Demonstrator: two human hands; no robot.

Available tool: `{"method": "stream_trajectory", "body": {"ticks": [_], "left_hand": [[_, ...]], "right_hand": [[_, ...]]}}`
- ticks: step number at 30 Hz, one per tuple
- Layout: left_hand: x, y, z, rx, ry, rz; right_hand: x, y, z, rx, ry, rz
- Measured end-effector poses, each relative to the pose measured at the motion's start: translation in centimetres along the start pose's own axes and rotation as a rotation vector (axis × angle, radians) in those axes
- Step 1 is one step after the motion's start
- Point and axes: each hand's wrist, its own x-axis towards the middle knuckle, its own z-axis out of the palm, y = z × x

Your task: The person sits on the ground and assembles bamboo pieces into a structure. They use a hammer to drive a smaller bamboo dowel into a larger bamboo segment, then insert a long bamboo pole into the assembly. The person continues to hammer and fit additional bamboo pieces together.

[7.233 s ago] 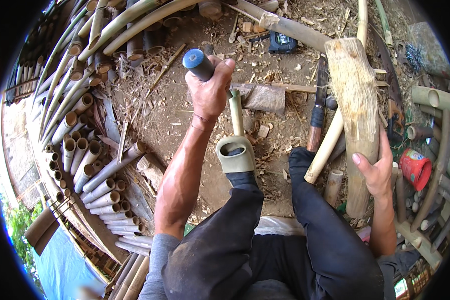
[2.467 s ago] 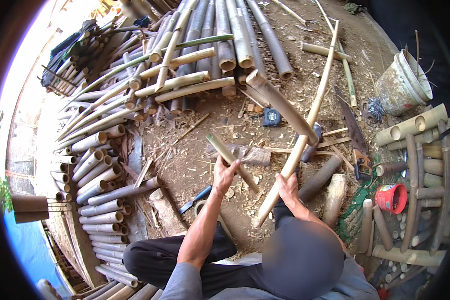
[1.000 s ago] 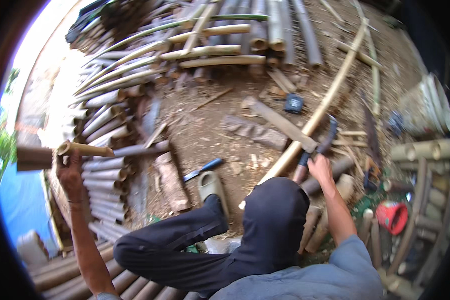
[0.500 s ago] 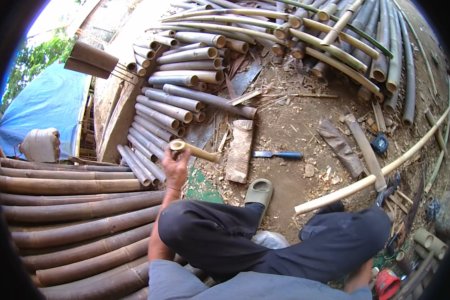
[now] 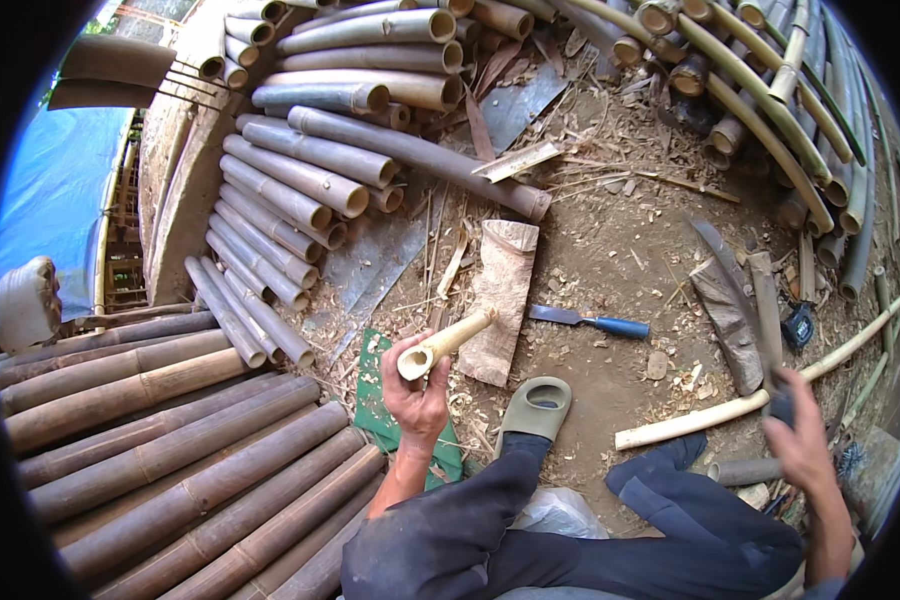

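Note:
My left hand [image 5: 418,395] is closed round a short pale bamboo tube [image 5: 452,341], its hollow end facing me. The tube's far end meets the edge of a worn wooden block [image 5: 500,290] on the ground. To the right, my right hand [image 5: 802,430] grips the dark handle of a machete [image 5: 732,262], whose curved blade points up and away over a brown wooden piece [image 5: 725,325]. Just right of the block lies a chisel [image 5: 595,320] with a blue handle. My fingers partly hide the machete's handle.
Stacked bamboo poles [image 5: 190,470] fill the left side, with cut tubes [image 5: 300,180] beyond. More long poles [image 5: 760,90] lie at the far right. A pale bamboo strip [image 5: 690,422] crosses near my right foot. A tape measure [image 5: 798,325] lies at the right; shavings litter the ground.
My right hand has come into view at the right and taken hold of the machete. The left hand keeps the bamboo tube, now tilted with its far end higher. My view has shifted.

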Motion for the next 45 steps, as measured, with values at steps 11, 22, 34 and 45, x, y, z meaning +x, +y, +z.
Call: {"method": "stream_trajectory", "body": {"ticks": [11,22,34,45], "left_hand": [[-0.5,0.8,-0.1,0.280,-0.025,0.100],[-0.7,0.2,0.1,0.249,0.025,0.063],[-0.6,0.6,-0.7,0.325,-0.182,0.205],[-1.0,0.7,-1.1,0.300,-0.252,0.174]], "right_hand": [[14.4,-6.3,25.7,-0.154,-0.295,-0.574],[16.7,-4.4,28.9,-0.143,-0.004,-0.731],[17.9,-4.1,26.9,-0.199,-0.260,-0.387],[15.9,-5.4,27.5,-0.019,-0.163,-0.857]]}}
